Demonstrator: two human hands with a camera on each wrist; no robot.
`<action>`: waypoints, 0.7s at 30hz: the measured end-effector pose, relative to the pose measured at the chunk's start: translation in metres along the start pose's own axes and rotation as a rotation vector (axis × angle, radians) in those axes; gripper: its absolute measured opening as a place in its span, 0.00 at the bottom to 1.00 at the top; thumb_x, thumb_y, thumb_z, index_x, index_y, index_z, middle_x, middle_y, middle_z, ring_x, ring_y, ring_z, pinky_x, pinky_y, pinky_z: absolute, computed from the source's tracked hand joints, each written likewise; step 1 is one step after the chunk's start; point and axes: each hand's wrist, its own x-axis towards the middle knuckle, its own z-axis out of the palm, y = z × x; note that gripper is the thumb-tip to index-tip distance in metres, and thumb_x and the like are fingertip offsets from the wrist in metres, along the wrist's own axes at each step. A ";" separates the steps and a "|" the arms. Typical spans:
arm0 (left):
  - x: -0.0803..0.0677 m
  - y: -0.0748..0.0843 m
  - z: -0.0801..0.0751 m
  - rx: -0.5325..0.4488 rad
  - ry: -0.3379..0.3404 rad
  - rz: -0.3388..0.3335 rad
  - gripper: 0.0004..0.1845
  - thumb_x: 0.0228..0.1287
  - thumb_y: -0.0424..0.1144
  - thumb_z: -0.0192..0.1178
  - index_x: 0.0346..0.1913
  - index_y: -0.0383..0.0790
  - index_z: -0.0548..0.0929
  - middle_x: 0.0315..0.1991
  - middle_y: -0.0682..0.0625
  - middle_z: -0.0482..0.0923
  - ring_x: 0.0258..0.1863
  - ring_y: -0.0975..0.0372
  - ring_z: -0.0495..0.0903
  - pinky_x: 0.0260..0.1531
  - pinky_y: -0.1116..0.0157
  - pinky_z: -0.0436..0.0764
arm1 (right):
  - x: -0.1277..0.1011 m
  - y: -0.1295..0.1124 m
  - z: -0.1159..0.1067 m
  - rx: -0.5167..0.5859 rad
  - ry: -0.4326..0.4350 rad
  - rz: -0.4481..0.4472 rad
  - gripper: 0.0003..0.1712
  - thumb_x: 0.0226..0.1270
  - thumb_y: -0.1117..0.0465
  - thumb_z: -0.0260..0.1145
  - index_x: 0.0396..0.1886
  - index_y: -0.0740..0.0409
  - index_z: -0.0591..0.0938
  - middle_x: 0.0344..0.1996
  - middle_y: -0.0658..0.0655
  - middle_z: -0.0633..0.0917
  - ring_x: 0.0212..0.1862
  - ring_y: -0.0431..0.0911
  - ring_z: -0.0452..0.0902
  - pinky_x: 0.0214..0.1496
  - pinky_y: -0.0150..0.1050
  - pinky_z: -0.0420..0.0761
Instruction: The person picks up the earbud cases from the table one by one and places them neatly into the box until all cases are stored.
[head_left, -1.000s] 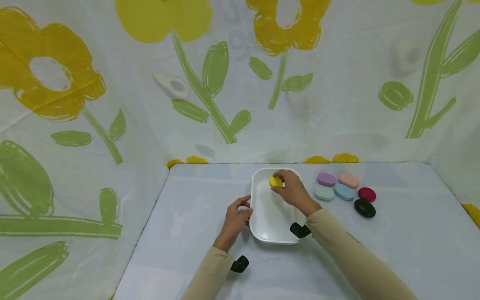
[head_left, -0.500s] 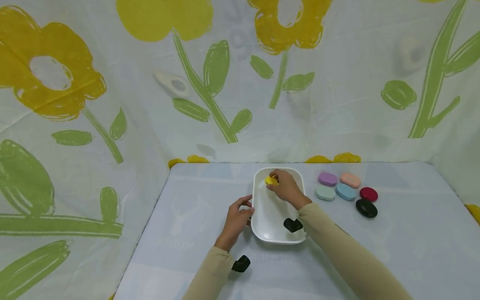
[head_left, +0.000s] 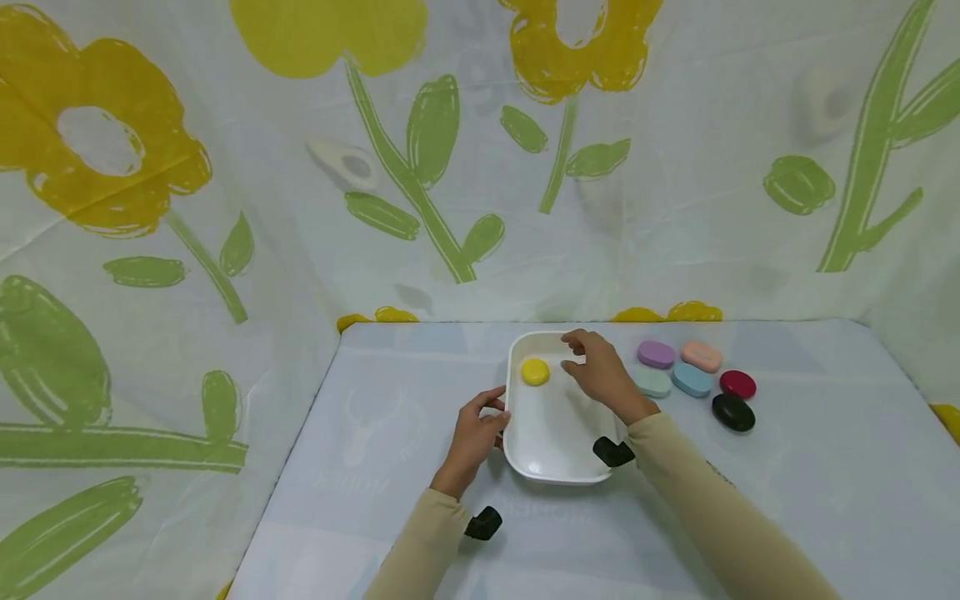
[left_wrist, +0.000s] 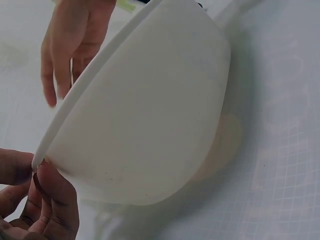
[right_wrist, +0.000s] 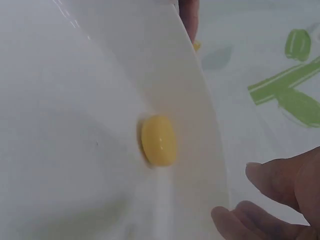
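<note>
Your left hand pinches the near-left rim of the white rectangular plastic tray, thumb and fingers curled on the edge. Your right hand hovers above the tray's far right part, fingers loosely spread, holding nothing. The small round yellow case lies inside the tray at its far-left corner, apart from your fingers. To the right of the tray sit six oval cases: purple, pink, mint, blue, red, black.
</note>
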 end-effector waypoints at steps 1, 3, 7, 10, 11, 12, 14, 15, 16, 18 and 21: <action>0.000 0.000 0.000 0.001 0.000 0.005 0.25 0.76 0.27 0.59 0.74 0.31 0.74 0.54 0.38 0.74 0.33 0.59 0.77 0.23 0.68 0.79 | -0.003 0.002 -0.004 0.008 0.012 0.008 0.25 0.76 0.69 0.67 0.69 0.70 0.76 0.62 0.73 0.79 0.64 0.66 0.76 0.67 0.60 0.79; -0.001 0.000 0.000 0.003 -0.002 0.008 0.26 0.77 0.27 0.59 0.74 0.31 0.74 0.55 0.37 0.74 0.32 0.60 0.77 0.23 0.68 0.80 | -0.010 0.008 -0.013 0.017 0.037 0.011 0.25 0.76 0.70 0.66 0.70 0.70 0.75 0.63 0.73 0.79 0.64 0.66 0.76 0.68 0.61 0.79; -0.001 0.001 0.001 0.011 0.001 0.008 0.26 0.77 0.28 0.59 0.74 0.31 0.74 0.56 0.36 0.74 0.32 0.60 0.77 0.24 0.67 0.79 | -0.023 0.022 -0.029 0.037 0.073 0.027 0.26 0.77 0.70 0.65 0.70 0.71 0.74 0.64 0.74 0.78 0.65 0.68 0.74 0.68 0.64 0.78; -0.001 0.001 0.001 0.017 0.000 0.006 0.26 0.77 0.28 0.59 0.75 0.30 0.73 0.57 0.35 0.74 0.33 0.59 0.78 0.25 0.67 0.80 | -0.032 0.033 -0.038 0.035 0.102 0.035 0.25 0.76 0.71 0.65 0.69 0.72 0.75 0.64 0.75 0.78 0.65 0.68 0.75 0.67 0.64 0.79; -0.001 0.000 0.001 0.017 -0.001 0.005 0.26 0.77 0.28 0.59 0.75 0.30 0.73 0.57 0.34 0.73 0.33 0.58 0.78 0.25 0.67 0.80 | -0.035 0.036 -0.041 0.035 0.111 0.037 0.25 0.76 0.71 0.65 0.69 0.73 0.75 0.64 0.75 0.78 0.65 0.68 0.75 0.67 0.64 0.79; 0.000 0.000 0.001 0.019 -0.001 0.006 0.26 0.77 0.28 0.59 0.75 0.30 0.72 0.57 0.34 0.73 0.34 0.58 0.78 0.25 0.67 0.80 | -0.038 0.040 -0.043 0.034 0.121 0.042 0.25 0.76 0.72 0.65 0.69 0.73 0.75 0.64 0.76 0.78 0.65 0.69 0.75 0.67 0.64 0.79; 0.000 0.000 0.001 0.022 -0.001 0.005 0.26 0.77 0.28 0.59 0.75 0.29 0.72 0.57 0.34 0.73 0.34 0.57 0.79 0.25 0.66 0.80 | -0.043 0.046 -0.046 0.028 0.136 0.053 0.25 0.75 0.72 0.65 0.68 0.74 0.75 0.63 0.76 0.78 0.64 0.69 0.75 0.66 0.64 0.79; 0.001 -0.001 0.001 0.023 0.000 0.003 0.26 0.77 0.28 0.59 0.75 0.29 0.72 0.57 0.34 0.73 0.34 0.57 0.79 0.25 0.66 0.80 | -0.045 0.050 -0.048 0.032 0.140 0.060 0.25 0.75 0.72 0.65 0.68 0.74 0.75 0.63 0.76 0.78 0.64 0.69 0.75 0.67 0.65 0.79; 0.001 -0.001 0.002 0.024 0.001 0.002 0.26 0.77 0.28 0.59 0.75 0.29 0.72 0.57 0.34 0.73 0.34 0.56 0.79 0.25 0.66 0.80 | -0.047 0.053 -0.049 0.036 0.145 0.065 0.25 0.74 0.73 0.66 0.68 0.75 0.74 0.63 0.76 0.78 0.64 0.70 0.74 0.67 0.65 0.78; 0.001 0.000 0.002 0.022 0.002 0.001 0.26 0.77 0.28 0.59 0.75 0.29 0.72 0.57 0.34 0.73 0.34 0.56 0.79 0.25 0.66 0.79 | -0.051 0.061 -0.051 0.040 0.150 0.075 0.26 0.74 0.73 0.66 0.69 0.75 0.74 0.64 0.76 0.78 0.64 0.70 0.74 0.67 0.65 0.78; 0.000 0.001 0.002 0.021 0.003 0.002 0.26 0.77 0.28 0.59 0.75 0.29 0.72 0.57 0.34 0.73 0.34 0.57 0.79 0.25 0.66 0.80 | -0.055 0.072 -0.052 0.030 0.152 0.086 0.27 0.72 0.75 0.65 0.69 0.77 0.73 0.64 0.77 0.77 0.64 0.70 0.73 0.68 0.66 0.77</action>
